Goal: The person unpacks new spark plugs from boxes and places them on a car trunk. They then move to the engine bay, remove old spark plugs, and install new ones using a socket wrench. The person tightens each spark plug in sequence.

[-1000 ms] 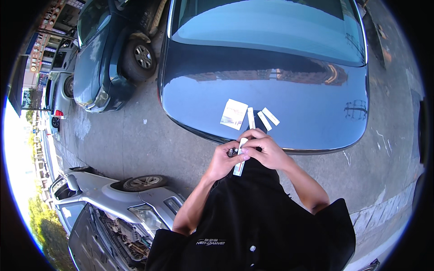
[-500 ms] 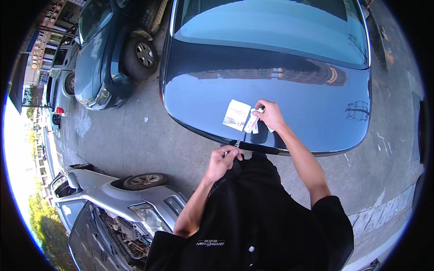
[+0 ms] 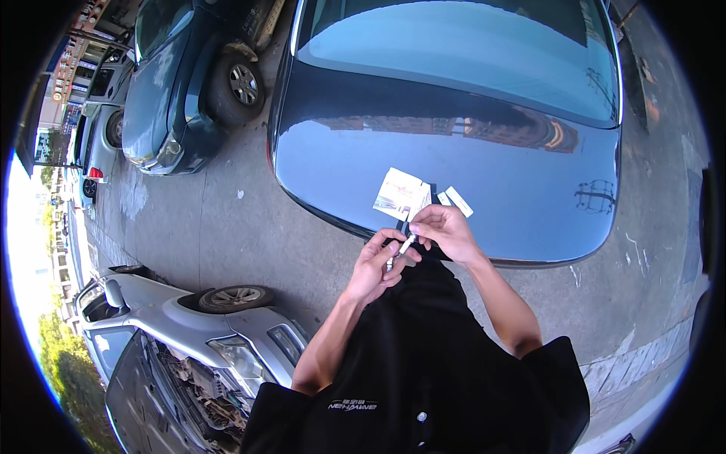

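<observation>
Between my hands, just off the edge of the blue car's panel, is a slim white-and-silver piece that looks like a spark plug (image 3: 405, 244). My left hand (image 3: 372, 265) is closed around its lower, metal part. My right hand (image 3: 446, 229) pinches at the upper end, fingers curled. Beyond the hands, a white printed card or flat box (image 3: 399, 191) lies on the panel. A narrow white packet (image 3: 459, 202) rests to its right, and another small white piece beside the card is partly covered by my right hand.
The shiny blue car (image 3: 340, 163) spans the area ahead, its glass at the far side. A dark car (image 3: 162, 113) is parked at the left. Nearer, at lower left, a silver car (image 3: 174, 303) has its engine bay exposed. Grey concrete (image 3: 242, 219) lies between them.
My right hand has left the white packets on the panel and come back toward me to meet the left hand. The white-and-silver piece now shows between them; the narrow packet is uncovered.
</observation>
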A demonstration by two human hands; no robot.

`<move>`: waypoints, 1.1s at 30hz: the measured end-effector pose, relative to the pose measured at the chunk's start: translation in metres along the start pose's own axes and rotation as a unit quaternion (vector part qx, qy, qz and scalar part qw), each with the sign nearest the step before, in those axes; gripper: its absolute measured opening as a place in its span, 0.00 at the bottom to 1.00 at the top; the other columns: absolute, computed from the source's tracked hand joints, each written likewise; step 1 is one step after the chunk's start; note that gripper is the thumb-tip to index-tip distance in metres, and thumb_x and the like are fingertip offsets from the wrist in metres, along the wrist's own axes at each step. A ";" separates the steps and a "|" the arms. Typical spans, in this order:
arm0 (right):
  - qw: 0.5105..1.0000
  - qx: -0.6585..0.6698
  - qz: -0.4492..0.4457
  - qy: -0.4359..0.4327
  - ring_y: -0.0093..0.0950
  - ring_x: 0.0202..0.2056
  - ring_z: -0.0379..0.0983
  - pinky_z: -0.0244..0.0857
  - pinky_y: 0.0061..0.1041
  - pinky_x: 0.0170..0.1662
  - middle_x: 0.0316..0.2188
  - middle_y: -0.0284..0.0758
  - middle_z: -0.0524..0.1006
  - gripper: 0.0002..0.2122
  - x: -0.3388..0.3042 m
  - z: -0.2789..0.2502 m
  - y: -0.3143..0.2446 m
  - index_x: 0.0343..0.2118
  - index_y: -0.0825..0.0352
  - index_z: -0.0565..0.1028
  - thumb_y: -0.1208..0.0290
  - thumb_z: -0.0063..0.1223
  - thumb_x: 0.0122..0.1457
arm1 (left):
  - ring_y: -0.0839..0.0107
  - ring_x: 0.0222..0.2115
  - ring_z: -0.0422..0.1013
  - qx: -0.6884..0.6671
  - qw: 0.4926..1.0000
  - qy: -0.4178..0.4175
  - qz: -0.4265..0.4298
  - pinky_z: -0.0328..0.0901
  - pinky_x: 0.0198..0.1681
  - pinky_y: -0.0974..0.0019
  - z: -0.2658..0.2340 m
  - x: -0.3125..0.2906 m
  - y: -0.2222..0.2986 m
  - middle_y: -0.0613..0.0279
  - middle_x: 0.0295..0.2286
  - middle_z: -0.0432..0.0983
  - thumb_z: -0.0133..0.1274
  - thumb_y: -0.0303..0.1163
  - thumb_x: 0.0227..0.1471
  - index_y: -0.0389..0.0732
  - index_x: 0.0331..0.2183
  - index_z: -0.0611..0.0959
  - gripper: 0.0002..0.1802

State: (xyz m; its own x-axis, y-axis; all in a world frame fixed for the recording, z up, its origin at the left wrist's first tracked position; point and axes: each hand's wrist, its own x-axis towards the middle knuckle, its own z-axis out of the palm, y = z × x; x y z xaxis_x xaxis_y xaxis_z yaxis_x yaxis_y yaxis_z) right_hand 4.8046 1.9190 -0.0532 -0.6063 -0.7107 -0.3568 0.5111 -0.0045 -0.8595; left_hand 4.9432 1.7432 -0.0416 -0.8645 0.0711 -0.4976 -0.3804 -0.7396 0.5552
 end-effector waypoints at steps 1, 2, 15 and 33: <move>1.000 0.007 -0.018 0.009 0.16 0.27 0.76 0.70 0.19 0.30 0.31 0.32 0.83 0.05 -0.002 0.000 -0.004 0.38 0.71 0.81 0.78 0.66 0.64 | 0.82 0.19 0.59 -0.032 0.999 0.004 0.004 0.50 0.18 0.78 0.002 0.001 0.000 0.46 0.39 0.81 0.40 0.39 0.77 0.40 0.50 0.75 0.14; 0.999 0.006 -0.023 0.036 0.16 0.27 0.75 0.70 0.20 0.30 0.31 0.32 0.83 0.05 -0.003 0.001 -0.009 0.37 0.71 0.80 0.79 0.67 0.63 | 0.74 0.26 0.70 0.018 0.999 0.024 -0.026 0.62 0.24 0.72 0.002 0.005 0.003 0.47 0.43 0.82 0.34 0.48 0.77 0.40 0.53 0.74 0.24; 0.926 -0.333 -0.116 0.133 0.25 0.24 0.79 0.73 0.28 0.31 0.24 0.38 0.84 0.07 -0.011 -0.007 0.009 0.35 0.72 0.82 0.72 0.67 0.63 | 0.72 0.28 0.76 -0.033 0.997 0.017 -0.074 0.71 0.30 0.68 -0.008 0.021 -0.028 0.58 0.31 0.82 0.47 0.35 0.73 0.32 0.51 0.81 0.17; 0.851 -0.439 -0.116 0.265 0.33 0.23 0.78 0.72 0.34 0.28 0.26 0.36 0.80 0.14 -0.008 -0.034 0.065 0.28 0.67 0.74 0.68 0.72 0.51 | 0.87 0.18 0.54 0.113 0.989 0.090 -0.013 0.50 0.20 0.77 -0.006 0.027 -0.037 0.77 0.20 0.61 0.53 0.38 0.72 0.39 0.48 0.81 0.12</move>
State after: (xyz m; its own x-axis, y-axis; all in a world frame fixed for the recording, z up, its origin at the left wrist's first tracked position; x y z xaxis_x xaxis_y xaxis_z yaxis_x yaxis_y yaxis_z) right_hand 4.8222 1.9487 -0.1189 -0.9372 -0.3442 -0.0561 -0.1700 0.5911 -0.7885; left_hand 4.9359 1.7685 -0.0794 -0.7891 -0.0471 -0.6124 -0.4827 -0.5691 0.6657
